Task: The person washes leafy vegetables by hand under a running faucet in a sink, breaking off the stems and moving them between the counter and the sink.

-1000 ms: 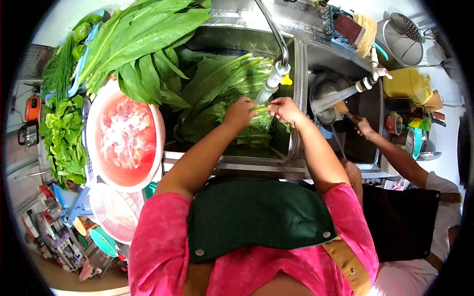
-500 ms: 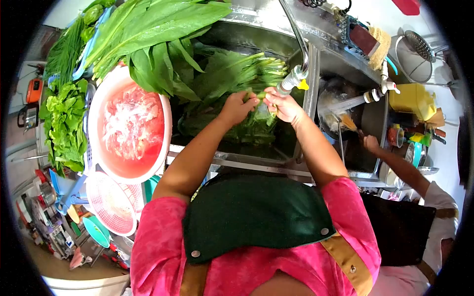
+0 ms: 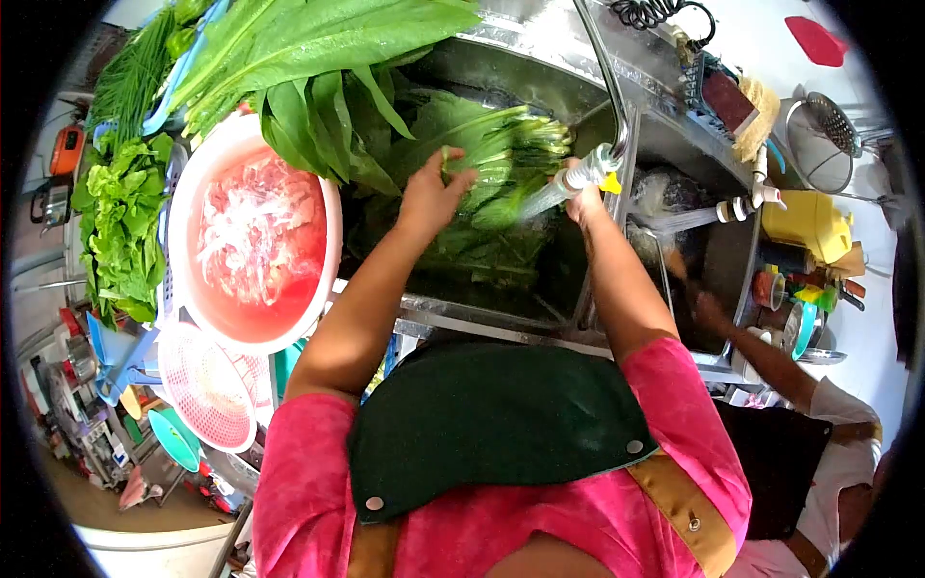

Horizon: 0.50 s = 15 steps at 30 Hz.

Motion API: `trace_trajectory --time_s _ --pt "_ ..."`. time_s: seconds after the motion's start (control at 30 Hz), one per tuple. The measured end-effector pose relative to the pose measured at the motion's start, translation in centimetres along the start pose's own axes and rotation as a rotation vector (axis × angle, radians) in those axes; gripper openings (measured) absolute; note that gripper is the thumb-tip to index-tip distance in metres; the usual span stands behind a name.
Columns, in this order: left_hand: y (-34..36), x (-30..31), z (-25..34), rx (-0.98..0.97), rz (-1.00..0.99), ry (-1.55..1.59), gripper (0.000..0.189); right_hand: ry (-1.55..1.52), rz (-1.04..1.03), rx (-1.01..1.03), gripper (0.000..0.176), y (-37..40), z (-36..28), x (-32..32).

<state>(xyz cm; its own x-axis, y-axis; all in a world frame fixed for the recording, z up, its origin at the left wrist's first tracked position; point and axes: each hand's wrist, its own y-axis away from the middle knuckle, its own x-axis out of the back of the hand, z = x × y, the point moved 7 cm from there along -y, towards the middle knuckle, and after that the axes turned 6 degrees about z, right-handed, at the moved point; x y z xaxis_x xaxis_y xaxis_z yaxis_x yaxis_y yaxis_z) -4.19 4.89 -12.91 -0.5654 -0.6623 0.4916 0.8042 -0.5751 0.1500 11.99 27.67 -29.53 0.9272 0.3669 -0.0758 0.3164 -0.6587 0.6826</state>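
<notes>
My left hand (image 3: 431, 193) hovers over the sink at the left edge of the leafy greens (image 3: 496, 159), thumb and fingers apart with nothing between them. The greens lie as a wet pile, their pale cut stems toward the upper right. My right hand (image 3: 584, 204) is just behind and below the white faucet head (image 3: 581, 174) with its yellow lever; its fingers are largely hidden there. Water (image 3: 547, 199) streams from the faucet onto the greens and splashes. Both forearms reach over the front edge of the metal sink (image 3: 462, 316).
Left of the sink are a pink basin (image 3: 332, 252) of reddish water and pale pieces, large green leaves (image 3: 318, 53), lettuce (image 3: 123, 226) and a pink colander (image 3: 204, 390). In the right-hand sink, a co-worker's hand (image 3: 711, 313) works under another running tap (image 3: 727, 209).
My hands have come apart from the stem they were handling together. The left moved left and its fingers parted; the right slid behind the faucet. The co-worker's hand moved slightly left and down.
</notes>
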Motion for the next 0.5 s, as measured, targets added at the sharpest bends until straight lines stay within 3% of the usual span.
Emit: trace_trajectory --time_s 0.07,0.1,0.13,0.17,0.2,0.27,0.33,0.4,0.47,0.5 --pt "-0.1 -2.7 -1.5 0.022 -0.140 -0.062 0.036 0.063 -0.243 0.042 0.036 6.1 -2.1 -4.2" --pt "-0.4 -4.6 -2.5 -0.189 -0.200 -0.103 0.050 0.221 -0.300 0.009 0.039 8.1 -2.5 -5.6" --pt "-0.2 -5.1 -2.7 -0.185 -0.192 -0.099 0.050 0.379 -0.355 -0.026 0.042 9.4 -2.3 -6.5" --pt "0.4 -6.5 -2.7 -0.184 -0.272 -0.070 0.048 0.313 -0.372 -0.058 0.052 9.5 -1.2 -6.6" --pt "0.8 -7.8 -2.8 -0.184 -0.353 -0.041 0.047 0.158 -0.492 -0.139 0.025 10.7 -0.7 -7.4" --pt "0.6 -9.0 -4.1 -0.148 -0.430 -0.142 0.045 0.203 -0.697 -0.106 0.024 11.7 -0.6 -8.1" --pt "1.2 -8.6 -4.8 -0.072 -0.403 -0.010 0.040 0.175 -0.676 -0.116 0.022 11.6 -0.3 -7.1" --pt "2.5 -7.8 -3.9 0.004 -0.501 -0.048 0.033 0.410 -0.671 -0.130 0.022 11.0 1.5 -5.9" --pt "4.2 -7.5 -2.9 -0.278 -0.515 -0.469 0.024 0.681 -0.656 -0.210 0.015 11.2 3.5 -5.6" --pt "4.1 -6.2 -3.1 -0.265 -0.353 -0.508 0.023 1.054 -0.671 0.066 0.013 9.5 4.0 -5.2"
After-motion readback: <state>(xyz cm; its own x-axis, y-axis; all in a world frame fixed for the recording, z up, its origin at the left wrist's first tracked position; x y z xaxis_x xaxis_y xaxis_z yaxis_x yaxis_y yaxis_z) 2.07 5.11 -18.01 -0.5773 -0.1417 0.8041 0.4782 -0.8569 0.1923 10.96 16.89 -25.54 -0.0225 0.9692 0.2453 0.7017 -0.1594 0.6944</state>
